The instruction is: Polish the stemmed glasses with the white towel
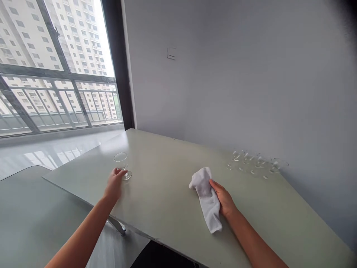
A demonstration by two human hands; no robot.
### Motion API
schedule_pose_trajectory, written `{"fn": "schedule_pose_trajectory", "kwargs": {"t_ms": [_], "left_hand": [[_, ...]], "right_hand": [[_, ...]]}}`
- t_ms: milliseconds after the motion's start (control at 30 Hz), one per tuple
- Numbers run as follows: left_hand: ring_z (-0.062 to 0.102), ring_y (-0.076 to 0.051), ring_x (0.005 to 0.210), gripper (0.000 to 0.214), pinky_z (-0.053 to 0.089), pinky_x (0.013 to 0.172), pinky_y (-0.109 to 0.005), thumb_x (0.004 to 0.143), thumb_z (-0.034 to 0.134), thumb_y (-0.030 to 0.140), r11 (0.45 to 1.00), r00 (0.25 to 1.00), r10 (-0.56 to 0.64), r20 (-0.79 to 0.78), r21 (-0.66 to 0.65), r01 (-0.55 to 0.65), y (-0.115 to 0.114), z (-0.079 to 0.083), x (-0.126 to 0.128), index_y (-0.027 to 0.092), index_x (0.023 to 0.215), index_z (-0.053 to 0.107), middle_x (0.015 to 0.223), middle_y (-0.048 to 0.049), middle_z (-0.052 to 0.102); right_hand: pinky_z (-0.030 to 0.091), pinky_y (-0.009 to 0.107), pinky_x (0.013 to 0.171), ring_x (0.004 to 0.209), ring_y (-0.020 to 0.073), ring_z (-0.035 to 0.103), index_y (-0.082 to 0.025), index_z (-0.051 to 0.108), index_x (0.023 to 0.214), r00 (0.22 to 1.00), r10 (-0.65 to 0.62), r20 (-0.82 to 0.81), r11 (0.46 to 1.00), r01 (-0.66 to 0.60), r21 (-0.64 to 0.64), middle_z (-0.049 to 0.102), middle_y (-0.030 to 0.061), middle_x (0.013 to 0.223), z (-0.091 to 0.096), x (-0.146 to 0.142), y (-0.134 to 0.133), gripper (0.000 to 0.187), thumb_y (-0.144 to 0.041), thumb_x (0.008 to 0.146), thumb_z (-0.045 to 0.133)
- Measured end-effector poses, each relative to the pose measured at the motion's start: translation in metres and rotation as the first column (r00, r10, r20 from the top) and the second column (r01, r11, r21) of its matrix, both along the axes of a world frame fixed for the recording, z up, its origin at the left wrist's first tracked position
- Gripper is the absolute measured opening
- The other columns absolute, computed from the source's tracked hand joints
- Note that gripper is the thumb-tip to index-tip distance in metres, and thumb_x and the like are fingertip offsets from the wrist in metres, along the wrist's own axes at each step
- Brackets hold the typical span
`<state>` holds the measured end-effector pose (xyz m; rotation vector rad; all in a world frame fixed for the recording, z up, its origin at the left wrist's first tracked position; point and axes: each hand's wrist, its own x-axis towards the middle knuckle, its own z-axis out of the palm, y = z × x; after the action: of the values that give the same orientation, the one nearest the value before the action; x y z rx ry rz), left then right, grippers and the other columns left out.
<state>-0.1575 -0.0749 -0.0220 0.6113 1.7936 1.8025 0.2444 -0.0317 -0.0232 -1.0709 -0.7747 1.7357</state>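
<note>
My left hand [115,183] is closed at the stem of a clear stemmed glass [121,158] over the left part of the table. The glass is upright; I cannot tell whether its foot rests on the tabletop. On the other side, my right hand [223,198] grips a crumpled white cloth [206,199], thumb on top and the other fingers mostly hidden. One end of the cloth hangs down towards me. The two hands are well apart, and the cloth does not touch the glass.
Several clear stemmed glasses [260,162] stand close together at the table's far right, near the grey wall [251,82]. The pale glossy table [161,178] meets the wall at the back. A second surface [36,216] lies lower left, and a large window [61,74] is beyond.
</note>
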Motion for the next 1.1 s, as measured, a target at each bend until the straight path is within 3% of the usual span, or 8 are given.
{"fn": "schedule_pose_trajectory", "kwargs": {"t_ms": [133, 267, 500, 667, 767, 867, 967, 1100], "left_hand": [[0.056, -0.019, 0.087, 0.044, 0.039, 0.076, -0.033, 0.051, 0.069, 0.031, 0.991, 0.993, -0.115, -0.016, -0.073, 0.113, 0.019, -0.003, -0.007, 0.020, 0.089, 0.050, 0.092, -0.0027, 0.060], [0.057, -0.018, 0.080, 0.048, 0.040, 0.070, -0.032, 0.053, 0.067, 0.033, 0.978, 0.976, -0.199, -0.088, -0.079, 0.192, 0.037, 0.000, 0.001, 0.019, 0.096, 0.052, 0.085, -0.0033, 0.061], [0.055, -0.016, 0.072, 0.031, 0.039, 0.062, -0.027, 0.061, 0.063, 0.037, 0.913, 0.886, -0.407, -0.223, -0.092, 0.397, 0.071, 0.007, 0.066, 0.018, 0.085, 0.055, 0.071, 0.0001, 0.060], [0.054, -0.014, 0.070, 0.016, 0.039, 0.064, -0.027, 0.076, 0.046, 0.027, 0.798, 0.627, -0.571, -0.531, -0.178, 0.576, 0.094, 0.013, 0.132, 0.021, 0.090, 0.049, 0.077, 0.0001, 0.061], [0.054, -0.015, 0.070, 0.025, 0.040, 0.067, -0.030, 0.080, 0.044, 0.027, 0.793, 0.480, -0.551, -0.683, -0.249, 0.556, 0.101, 0.011, 0.163, 0.020, 0.103, 0.045, 0.081, -0.0017, 0.060], [0.055, -0.017, 0.077, 0.047, 0.039, 0.077, -0.035, 0.078, 0.050, 0.033, 0.804, 0.373, -0.486, -0.790, -0.237, 0.545, 0.100, 0.004, 0.182, 0.019, 0.120, 0.034, 0.088, -0.0030, 0.060], [0.055, -0.020, 0.085, 0.062, 0.036, 0.086, -0.038, 0.076, 0.055, 0.042, 0.814, 0.260, -0.378, -0.888, -0.186, 0.550, 0.094, -0.002, 0.187, 0.016, 0.126, 0.029, 0.091, -0.0059, 0.060], [0.054, -0.024, 0.091, 0.060, 0.035, 0.084, -0.038, 0.078, 0.051, 0.048, 0.822, 0.127, -0.279, -0.952, -0.168, 0.545, 0.091, -0.007, 0.179, 0.014, 0.125, 0.033, 0.093, -0.0090, 0.060]], "right_hand": [[0.046, 0.025, 0.051, 0.059, 0.0170, 0.062, -0.016, 0.064, 0.083, 0.999, -0.045, -0.022, 0.999, 0.045, 0.002, 0.067, 0.0025, 0.066, 0.001, 0.001, 0.000, 0.027, -0.038, 0.068, 0.068], [0.046, 0.026, 0.051, 0.057, 0.0171, 0.061, -0.016, 0.063, 0.081, 0.999, -0.043, -0.025, 0.999, 0.042, -0.031, 0.066, 0.0021, 0.064, 0.001, 0.003, 0.001, 0.026, -0.038, 0.067, 0.069], [0.044, 0.028, 0.047, 0.056, 0.0185, 0.060, -0.018, 0.060, 0.079, 0.997, -0.069, 0.039, 0.997, 0.067, 0.044, 0.065, 0.0028, 0.066, 0.001, 0.004, 0.002, 0.026, -0.041, 0.067, 0.066], [0.045, 0.027, 0.052, 0.058, 0.0159, 0.055, -0.020, 0.057, 0.084, 0.954, -0.286, 0.086, 0.934, 0.257, 0.247, 0.061, 0.0008, 0.070, 0.014, 0.005, 0.007, 0.032, -0.038, 0.061, 0.070], [0.043, 0.025, 0.056, 0.063, 0.0138, 0.052, -0.021, 0.054, 0.085, 0.884, -0.448, 0.136, 0.833, 0.358, 0.422, 0.058, -0.0007, 0.074, 0.034, 0.006, 0.013, 0.031, -0.036, 0.062, 0.068], [0.039, 0.023, 0.055, 0.063, 0.0121, 0.047, -0.020, 0.054, 0.081, 0.811, -0.550, 0.198, 0.745, 0.371, 0.554, 0.053, -0.0016, 0.071, 0.057, -0.003, 0.018, 0.023, -0.034, 0.066, 0.065], [0.037, 0.023, 0.055, 0.061, 0.0118, 0.045, -0.019, 0.057, 0.079, 0.785, -0.533, 0.317, 0.737, 0.247, 0.629, 0.052, -0.0015, 0.067, 0.067, -0.028, 0.020, 0.017, -0.032, 0.068, 0.061], [0.040, 0.025, 0.057, 0.060, 0.0133, 0.049, -0.019, 0.062, 0.097, 0.816, -0.241, 0.526, 0.777, -0.163, 0.609, 0.057, 0.0008, 0.070, 0.058, -0.058, 0.015, 0.030, -0.038, 0.077, 0.051]]}}
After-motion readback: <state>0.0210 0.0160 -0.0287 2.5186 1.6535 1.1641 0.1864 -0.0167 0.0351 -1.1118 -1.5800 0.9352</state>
